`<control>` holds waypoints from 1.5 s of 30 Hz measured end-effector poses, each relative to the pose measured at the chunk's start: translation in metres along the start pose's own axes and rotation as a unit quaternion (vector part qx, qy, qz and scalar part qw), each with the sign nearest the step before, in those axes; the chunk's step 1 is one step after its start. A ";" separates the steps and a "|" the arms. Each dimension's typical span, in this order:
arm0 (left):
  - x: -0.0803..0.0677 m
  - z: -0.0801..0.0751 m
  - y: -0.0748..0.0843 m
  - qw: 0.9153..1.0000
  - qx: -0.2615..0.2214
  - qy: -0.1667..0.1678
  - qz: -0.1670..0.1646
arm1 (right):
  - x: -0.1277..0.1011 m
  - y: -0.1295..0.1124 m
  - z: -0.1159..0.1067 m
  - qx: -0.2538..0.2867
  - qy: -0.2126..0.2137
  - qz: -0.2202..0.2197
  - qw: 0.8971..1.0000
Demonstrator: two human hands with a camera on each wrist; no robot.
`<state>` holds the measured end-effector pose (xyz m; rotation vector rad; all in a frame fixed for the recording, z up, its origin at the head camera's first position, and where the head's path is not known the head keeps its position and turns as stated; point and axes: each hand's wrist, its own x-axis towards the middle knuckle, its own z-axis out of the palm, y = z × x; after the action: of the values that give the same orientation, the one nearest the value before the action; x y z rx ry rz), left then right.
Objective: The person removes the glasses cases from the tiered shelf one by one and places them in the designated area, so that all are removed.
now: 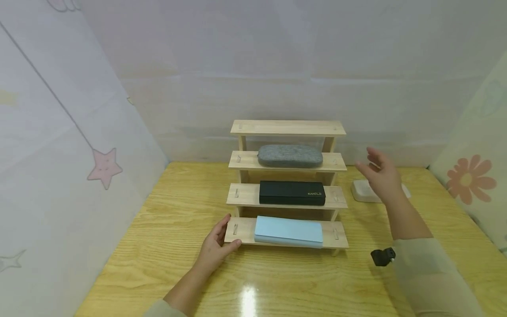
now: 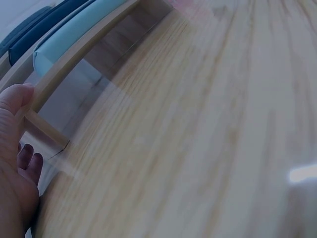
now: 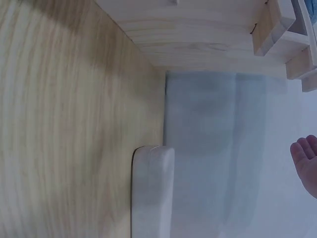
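A stepped wooden display rack (image 1: 288, 127) stands on the table, with its plank tiers rising toward the back. My left hand (image 1: 214, 248) grips the left end of the lowest tier; in the left wrist view the thumb (image 2: 20, 96) lies against its front corner. A light blue glasses case (image 1: 288, 230) rests on that tier. Above it sit a black glasses case (image 1: 292, 193) with small lettering and a grey fabric glasses case (image 1: 290, 156). To the rack's right, my right hand (image 1: 382, 176) hovers with nothing in it, partly covering a white glasses case (image 1: 360, 192) on the table.
The wood-grain table (image 1: 158, 264) is bounded by a pale cloth backdrop (image 1: 277, 53) behind and on both sides. A black device (image 1: 383, 256) is at my right sleeve. The top tier of the rack carries no case.
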<state>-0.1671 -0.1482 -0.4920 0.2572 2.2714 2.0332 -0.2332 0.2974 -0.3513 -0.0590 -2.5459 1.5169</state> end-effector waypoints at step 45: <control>0.002 -0.001 -0.003 1.000 -0.002 0.009 0.002 | 0.028 -0.059 0.043 -0.117 -0.168 -0.081 0.975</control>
<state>-0.1689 -0.1493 -0.4944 0.2444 2.2781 2.0500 -0.2651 0.2348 -0.3156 0.3980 -2.8956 1.2504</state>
